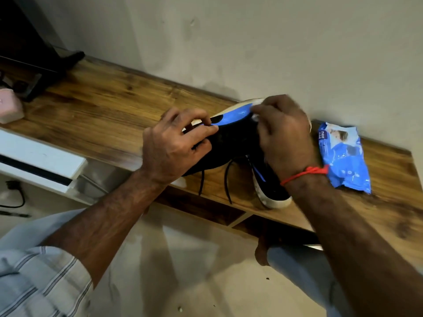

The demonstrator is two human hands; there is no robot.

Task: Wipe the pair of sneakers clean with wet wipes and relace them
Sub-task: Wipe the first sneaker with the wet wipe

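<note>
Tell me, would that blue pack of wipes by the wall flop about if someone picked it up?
Probably. The wipes pack looks like a soft, crinkled film pouch, so it should sag and bend. Its glossy skin may be a bit slippery. Lying flat on the wooden shelf, it seems unlikely to roll or tip.

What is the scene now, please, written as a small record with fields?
surface: wooden shelf along a wall
held shoe: black sneaker with blue stripe and white sole, tipped on its side
left hand: grips the sneaker
right hand: pinches a white wet wipe against the sole
second sneaker: lying below the right wrist
blue wipes packet: right of the shoes
</note>
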